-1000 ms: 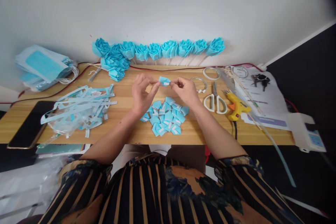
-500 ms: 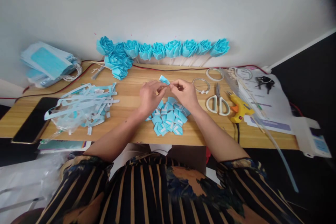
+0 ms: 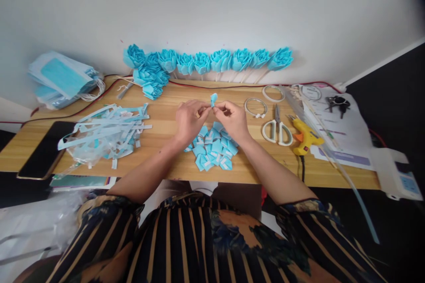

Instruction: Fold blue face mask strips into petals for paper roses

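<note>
Between my fingertips, over the middle of the table, stands a small folded blue petal (image 3: 214,98), narrow and pointing upward. My left hand (image 3: 191,117) pinches its lower end from the left. From the right, my right hand (image 3: 232,117) pinches the same end with thumb and forefinger. Just below my hands lies a pile of folded blue petals (image 3: 212,148), some with white strips on them. Along the wall, a row of finished blue fabric flowers (image 3: 221,60) on thin sticks leans behind my hands.
At left are cut blue and white strips (image 3: 109,135), a black phone (image 3: 43,150) and stacked face masks (image 3: 63,77). On the right lie scissors (image 3: 277,128), a yellow glue gun (image 3: 307,138), tape rolls (image 3: 274,93), keys (image 3: 338,104) on papers and a white power strip (image 3: 395,172).
The blue piece in my fingers has gone from a wider shape leaning left to a narrow upright one. Both hands stay in nearly the same place.
</note>
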Tool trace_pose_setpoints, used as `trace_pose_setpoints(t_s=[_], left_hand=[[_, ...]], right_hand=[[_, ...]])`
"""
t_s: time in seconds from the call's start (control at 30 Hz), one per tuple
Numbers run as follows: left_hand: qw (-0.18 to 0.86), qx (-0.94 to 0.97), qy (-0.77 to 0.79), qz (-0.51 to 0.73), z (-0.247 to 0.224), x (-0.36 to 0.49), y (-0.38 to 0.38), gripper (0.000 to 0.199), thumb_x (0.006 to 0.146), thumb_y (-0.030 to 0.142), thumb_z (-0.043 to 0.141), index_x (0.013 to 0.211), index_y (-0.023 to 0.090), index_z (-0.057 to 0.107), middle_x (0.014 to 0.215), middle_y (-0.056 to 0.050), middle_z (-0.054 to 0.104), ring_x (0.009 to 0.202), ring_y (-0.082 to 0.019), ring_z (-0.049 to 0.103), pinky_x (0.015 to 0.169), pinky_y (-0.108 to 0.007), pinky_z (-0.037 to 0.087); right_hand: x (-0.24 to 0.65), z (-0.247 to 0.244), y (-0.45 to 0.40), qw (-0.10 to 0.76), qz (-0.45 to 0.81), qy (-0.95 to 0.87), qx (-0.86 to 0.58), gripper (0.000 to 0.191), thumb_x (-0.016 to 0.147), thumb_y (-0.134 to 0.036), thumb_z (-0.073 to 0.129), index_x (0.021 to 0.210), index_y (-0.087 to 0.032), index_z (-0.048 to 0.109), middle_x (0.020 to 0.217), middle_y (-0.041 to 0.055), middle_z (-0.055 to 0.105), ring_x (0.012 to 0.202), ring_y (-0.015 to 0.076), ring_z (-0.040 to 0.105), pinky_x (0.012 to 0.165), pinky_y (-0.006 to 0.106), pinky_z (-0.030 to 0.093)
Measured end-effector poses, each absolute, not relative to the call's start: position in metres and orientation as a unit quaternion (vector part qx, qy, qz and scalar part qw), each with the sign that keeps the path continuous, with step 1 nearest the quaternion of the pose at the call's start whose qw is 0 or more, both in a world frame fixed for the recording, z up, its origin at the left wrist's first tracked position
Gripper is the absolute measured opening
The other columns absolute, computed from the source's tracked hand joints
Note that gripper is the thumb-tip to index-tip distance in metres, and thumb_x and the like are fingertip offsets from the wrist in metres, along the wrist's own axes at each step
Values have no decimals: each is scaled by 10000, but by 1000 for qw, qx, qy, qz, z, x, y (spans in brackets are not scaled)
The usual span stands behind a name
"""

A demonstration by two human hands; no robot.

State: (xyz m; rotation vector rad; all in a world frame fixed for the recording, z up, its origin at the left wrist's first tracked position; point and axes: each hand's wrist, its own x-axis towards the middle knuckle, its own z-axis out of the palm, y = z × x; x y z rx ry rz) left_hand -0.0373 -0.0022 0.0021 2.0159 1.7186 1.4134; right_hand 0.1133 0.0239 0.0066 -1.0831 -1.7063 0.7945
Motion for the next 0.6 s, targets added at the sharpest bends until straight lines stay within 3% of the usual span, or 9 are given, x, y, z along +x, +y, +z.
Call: trace_pose_setpoints(t_s=[0.6], left_hand=[[102, 662, 577, 468, 3, -35, -2, 136, 804, 146, 588, 722, 189, 689, 636, -7, 586, 655, -148, 529, 689, -305, 367]], right_hand=[[111, 0, 22, 475, 265, -719, -433, 114, 803, -251, 592, 723, -200, 656, 681, -2, 658, 611, 129, 571, 629, 258, 464]])
